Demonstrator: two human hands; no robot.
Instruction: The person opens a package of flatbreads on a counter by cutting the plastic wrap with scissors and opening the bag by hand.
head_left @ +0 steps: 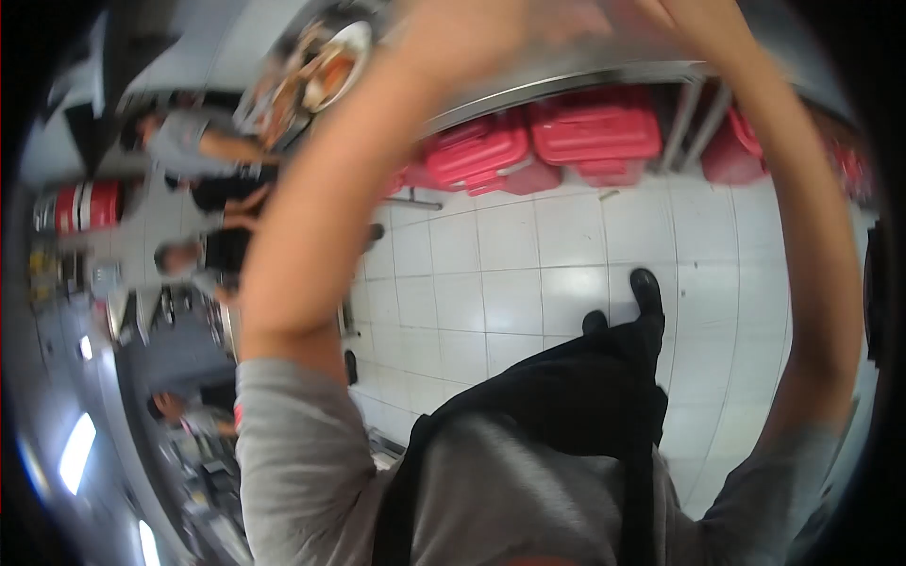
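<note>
Both of my arms reach up and forward over the edge of a metal counter (pixel 557 83). My left hand (pixel 462 33) is blurred at the top edge of the view, and its fingers cannot be made out. At the top right, my right hand (pixel 694 19) is mostly cut off by the frame. Whatever either hand touches is hidden or out of view. A white plate with reddish food (pixel 342 68) lies to the left of my raised forearm.
Red lidded bins (pixel 596 132) stand under the counter. Several people in grey shirts, one a co-worker (pixel 184 141), are on the left. White floor tiles (pixel 510 231) lie below. A red cylindrical object (pixel 87 207) is at the far left.
</note>
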